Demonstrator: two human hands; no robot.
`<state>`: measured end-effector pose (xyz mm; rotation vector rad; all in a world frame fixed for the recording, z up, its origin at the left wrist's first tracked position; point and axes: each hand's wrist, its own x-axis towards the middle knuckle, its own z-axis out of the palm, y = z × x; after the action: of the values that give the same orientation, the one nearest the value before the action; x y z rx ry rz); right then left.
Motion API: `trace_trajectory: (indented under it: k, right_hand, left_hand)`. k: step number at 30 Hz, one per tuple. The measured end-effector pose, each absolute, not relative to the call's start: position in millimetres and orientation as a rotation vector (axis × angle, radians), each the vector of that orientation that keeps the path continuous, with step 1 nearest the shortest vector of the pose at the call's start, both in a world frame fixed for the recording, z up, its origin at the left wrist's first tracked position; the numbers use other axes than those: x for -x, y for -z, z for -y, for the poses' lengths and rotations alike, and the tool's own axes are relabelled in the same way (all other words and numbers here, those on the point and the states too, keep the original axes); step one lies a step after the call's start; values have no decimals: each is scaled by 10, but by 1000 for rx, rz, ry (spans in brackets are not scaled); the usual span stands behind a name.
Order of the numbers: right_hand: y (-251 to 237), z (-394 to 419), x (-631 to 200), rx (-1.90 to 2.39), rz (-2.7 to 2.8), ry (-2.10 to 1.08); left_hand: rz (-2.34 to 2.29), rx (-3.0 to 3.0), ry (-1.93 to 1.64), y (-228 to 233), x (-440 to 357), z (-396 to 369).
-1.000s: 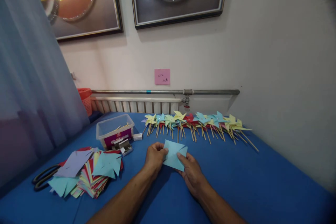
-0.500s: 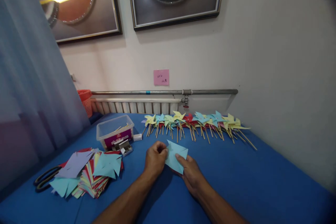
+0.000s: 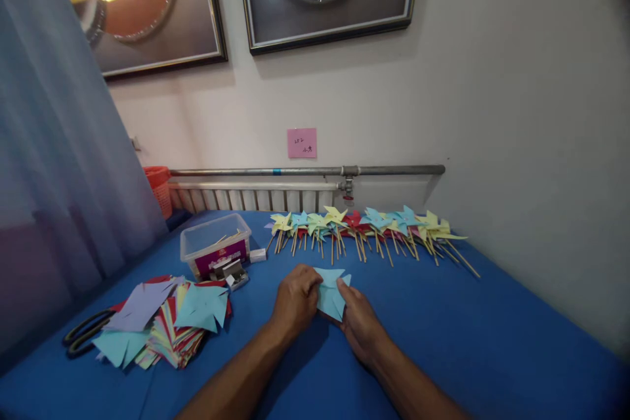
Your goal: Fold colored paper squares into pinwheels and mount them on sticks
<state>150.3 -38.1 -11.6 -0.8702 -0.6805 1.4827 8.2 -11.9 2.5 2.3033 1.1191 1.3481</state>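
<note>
Both hands, left (image 3: pixel 295 298) and right (image 3: pixel 361 321), pinch a blue paper (image 3: pixel 329 292); pinwheels (image 3: pixel 364 226) lie at twelve o'clock.

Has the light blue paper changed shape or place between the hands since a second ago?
Yes. The paper is folded smaller, its corners drawn inward between the left hand and right hand; it lies about as far from the plastic box.

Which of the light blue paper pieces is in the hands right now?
The folded light blue paper square at table centre, pinched between the left hand and right hand. The other blue pieces lie untouched on the paper stack at left.
</note>
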Motion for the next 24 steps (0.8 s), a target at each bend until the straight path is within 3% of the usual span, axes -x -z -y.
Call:
trace_trajectory:
  k: [10,16,24]
  right_hand:
    - [263,261,-1537,938,809,-1315]
    - [221,233,-1657,1174,962,-1011]
    - [135,311,-1584,1187,1115,-1028]
  left_hand:
    - [-1124,-2395,-1274,-53,-76,148]
    - [-1276,-1799,-1193,-159,-104,143]
    - [-1173,-1252,-1035,-74,-134,40]
